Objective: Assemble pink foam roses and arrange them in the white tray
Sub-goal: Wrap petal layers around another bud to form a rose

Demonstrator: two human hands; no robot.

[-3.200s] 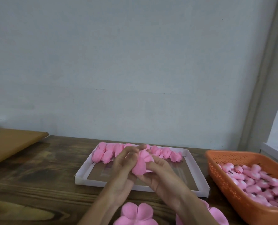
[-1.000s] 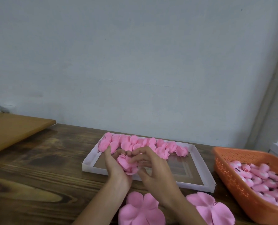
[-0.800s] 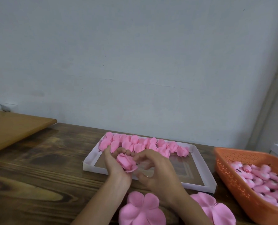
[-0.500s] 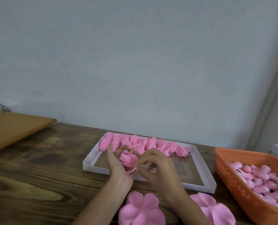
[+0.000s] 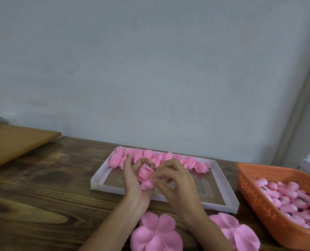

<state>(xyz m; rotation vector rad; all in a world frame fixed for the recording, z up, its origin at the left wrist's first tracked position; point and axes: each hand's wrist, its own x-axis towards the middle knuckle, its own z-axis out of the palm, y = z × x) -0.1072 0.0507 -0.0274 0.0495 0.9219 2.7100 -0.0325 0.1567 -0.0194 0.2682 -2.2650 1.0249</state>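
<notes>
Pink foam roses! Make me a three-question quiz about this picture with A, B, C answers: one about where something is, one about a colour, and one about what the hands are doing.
1. Where is the row of finished pink foam roses?
A) along the far side of the white cardboard tray
B) along its near side
C) outside it

2. What colour is the perforated plastic basket on the right?
A) blue
B) orange
C) green

3. What are the left hand and right hand doing?
A) clapping
B) lifting the basket
C) holding one half-made pink foam rose between them

Answers:
1 A, the row lines the tray's wall-side edge.
2 B, its holed sides are plainly orange.
3 C, fingers of both hands curl round the rose above the tray.
</notes>
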